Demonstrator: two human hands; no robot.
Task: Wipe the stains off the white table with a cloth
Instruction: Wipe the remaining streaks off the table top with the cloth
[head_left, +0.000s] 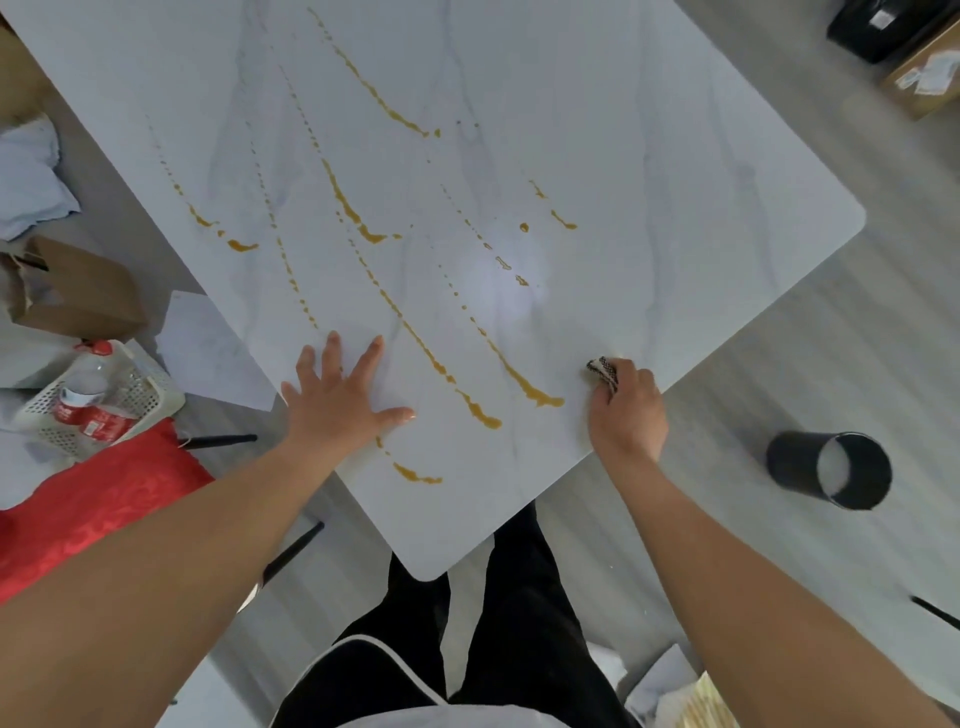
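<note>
The white marble-look table (623, 130) carries several long orange-brown stain streaks (426, 353) that run from the far side toward me. My left hand (340, 400) lies flat on the tabletop near its left edge, fingers spread, holding nothing. Near the right edge, my right hand (628, 410) is closed on a small bunched cloth (602, 370) with a dark and light pattern. The cloth rests on the table just right of the end of one streak (540, 397). Most of the cloth is hidden under my fingers.
A black cylindrical bin (828, 467) stands on the floor to the right. On the left are a red fabric (98, 499), a white basket with bottles (98, 400) and a brown paper bag (72, 291). Boxes (924, 78) sit at the far right. My legs are at the table's near corner.
</note>
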